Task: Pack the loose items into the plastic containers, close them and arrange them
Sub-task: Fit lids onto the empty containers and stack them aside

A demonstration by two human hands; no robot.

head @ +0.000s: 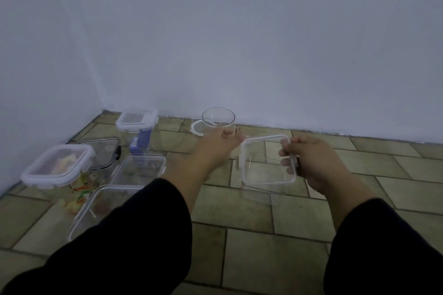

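Note:
My right hand (309,163) grips the right rim of a clear square container (266,165) and holds it tilted just above the tiled floor. My left hand (215,146) reaches forward to a clear round container (218,118) by the wall, its fingers curled against the container's lower side. A round white lid ring (195,128) lies beside that container. A few small pale items (239,130) lie on the floor between my hands; they are too small to identify.
At left stand a tall lidded container with a purple item (137,124), a lidded one with colourful pieces (57,170), a dark-rimmed lid (103,153) and two open clear containers (139,169), (96,211). White wall (263,43) behind. Bare tiles (251,246) lie in front.

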